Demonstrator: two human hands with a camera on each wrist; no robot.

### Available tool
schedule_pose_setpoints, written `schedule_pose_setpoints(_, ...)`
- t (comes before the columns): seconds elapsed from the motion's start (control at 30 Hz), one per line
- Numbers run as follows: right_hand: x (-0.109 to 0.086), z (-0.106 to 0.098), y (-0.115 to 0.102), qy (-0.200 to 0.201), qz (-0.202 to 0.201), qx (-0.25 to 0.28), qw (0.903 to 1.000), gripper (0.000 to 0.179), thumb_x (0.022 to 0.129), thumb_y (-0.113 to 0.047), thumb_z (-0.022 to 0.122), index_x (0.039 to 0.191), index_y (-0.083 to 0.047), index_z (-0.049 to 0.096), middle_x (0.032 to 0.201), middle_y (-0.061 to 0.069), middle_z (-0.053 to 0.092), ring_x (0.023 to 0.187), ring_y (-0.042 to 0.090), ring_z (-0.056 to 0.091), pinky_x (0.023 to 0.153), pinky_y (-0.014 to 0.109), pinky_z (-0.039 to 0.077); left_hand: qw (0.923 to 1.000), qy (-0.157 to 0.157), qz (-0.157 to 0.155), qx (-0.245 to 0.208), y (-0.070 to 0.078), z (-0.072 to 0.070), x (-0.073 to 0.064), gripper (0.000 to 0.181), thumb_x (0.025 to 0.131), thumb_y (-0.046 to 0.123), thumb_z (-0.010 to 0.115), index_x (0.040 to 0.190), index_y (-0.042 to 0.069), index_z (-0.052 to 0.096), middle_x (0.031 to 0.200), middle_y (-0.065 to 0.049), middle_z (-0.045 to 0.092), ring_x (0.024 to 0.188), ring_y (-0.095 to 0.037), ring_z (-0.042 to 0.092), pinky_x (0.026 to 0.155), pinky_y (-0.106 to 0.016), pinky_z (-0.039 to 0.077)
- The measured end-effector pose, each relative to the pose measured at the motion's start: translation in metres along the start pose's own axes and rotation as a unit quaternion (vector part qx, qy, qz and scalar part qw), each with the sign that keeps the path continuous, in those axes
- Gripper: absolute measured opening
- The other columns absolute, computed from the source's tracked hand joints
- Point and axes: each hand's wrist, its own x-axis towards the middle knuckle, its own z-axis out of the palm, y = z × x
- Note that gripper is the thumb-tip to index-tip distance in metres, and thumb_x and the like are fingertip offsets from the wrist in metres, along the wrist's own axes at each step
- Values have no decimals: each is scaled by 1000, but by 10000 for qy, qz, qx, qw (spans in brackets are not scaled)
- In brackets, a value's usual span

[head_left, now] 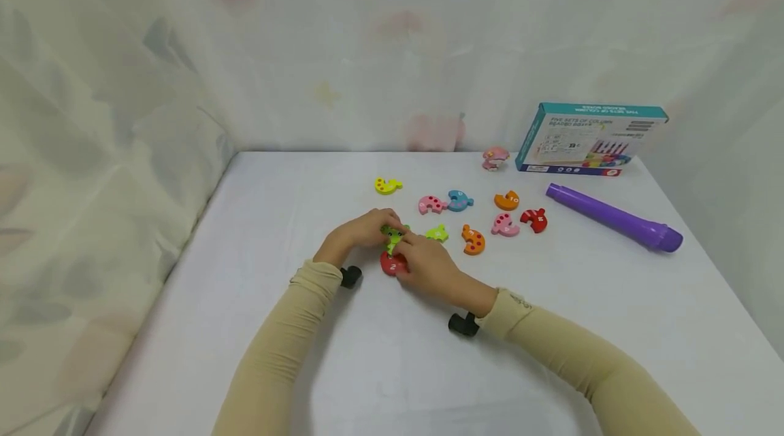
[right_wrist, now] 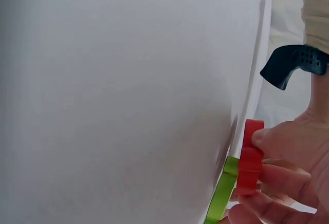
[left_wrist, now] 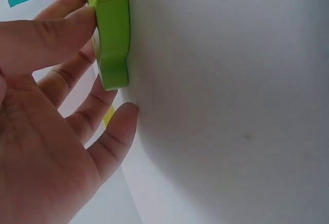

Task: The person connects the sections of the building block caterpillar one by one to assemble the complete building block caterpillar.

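A green puzzle piece with a small face [head_left: 394,237] lies between the two hands in the head view. My left hand [head_left: 366,229] pinches it, thumb against one side and fingers behind, as the left wrist view shows its thick green edge [left_wrist: 113,34]. Directly below it is a red piece marked 2 [head_left: 389,264]. My right hand [head_left: 431,266] grips this red piece [right_wrist: 250,157] between thumb and fingers. In the right wrist view the red piece meets the end of the green piece [right_wrist: 224,188].
Right of the hands lie a light green piece [head_left: 437,233], orange piece [head_left: 474,240], pink piece [head_left: 505,224] and red striped piece [head_left: 535,220]. A yellow piece [head_left: 387,186] lies behind. Farther right are a purple microphone-shaped tube [head_left: 612,217], a boxed set [head_left: 591,140] and a pink figurine [head_left: 495,158].
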Motion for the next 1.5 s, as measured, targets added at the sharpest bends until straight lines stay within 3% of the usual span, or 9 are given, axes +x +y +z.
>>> schedule_pose_setpoints(0.27, 6, -4, 4, 220, 195, 98, 9995, 27, 76, -26, 73, 98, -12, 65, 102, 1, 62, 81, 13, 54, 70, 26, 46, 9999, -48, -91, 28, 3, -4, 2, 45, 82, -6, 55, 119, 18, 65, 121, -2, 52, 116, -22, 43, 101, -41, 33)
schedule_pose_setpoints(0.53, 9, -4, 4, -72, 283, -48, 9996, 31, 76, -30, 74, 100, -12, 68, 122, 6, 59, 89, 18, 59, 74, 28, 48, 9999, -88, -115, -53, 2, -2, 1, 43, 83, -5, 55, 119, 16, 64, 124, -2, 50, 118, -23, 42, 101, -43, 33)
schedule_pose_setpoints(0.73, 4, -7, 8, -292, 408, -214, 9985, 38, 75, -37, 74, 106, -16, 69, 115, 3, 59, 91, 16, 57, 74, 30, 47, 9997, -59, -178, -135, 1, 3, -1, 45, 83, -5, 54, 119, 19, 65, 124, -1, 51, 118, -23, 41, 101, -43, 33)
schedule_pose_setpoints(0.87, -4, -22, 27, -204, 680, -121, 9974, 43, 77, -35, 73, 115, -16, 66, 111, 3, 58, 96, 20, 55, 79, 37, 47, 9999, -56, 26, -142, -1, 4, -2, 47, 83, -7, 51, 118, 22, 66, 121, -3, 51, 115, -24, 41, 98, -41, 36)
schedule_pose_setpoints(1.1, -28, -47, 79, -531, 960, 319, 9935, 49, 79, -25, 72, 124, -13, 58, 135, 11, 46, 122, 31, 40, 95, 50, 38, 9998, -100, -180, -55, -4, 6, 0, 50, 83, -7, 49, 118, 25, 65, 122, 0, 50, 114, -21, 40, 93, -35, 38)
schedule_pose_setpoints(1.33, -47, -52, 107, -1057, 598, 837, 9891, 50, 80, -13, 71, 127, -9, 56, 139, 10, 43, 126, 32, 39, 98, 48, 36, 9998, -35, -185, -53, -4, 4, -1, 51, 82, -9, 49, 117, 24, 66, 121, 0, 51, 113, -21, 40, 92, -35, 38)
schedule_pose_setpoints(1.5, -54, -45, 111, -1098, 555, 767, 9894, 44, 80, -5, 69, 122, -9, 60, 135, 11, 46, 125, 32, 40, 94, 45, 41, 9999, -21, -88, -139, -7, 6, 0, 49, 83, -7, 50, 118, 23, 65, 121, -1, 51, 113, -21, 40, 93, -35, 37)
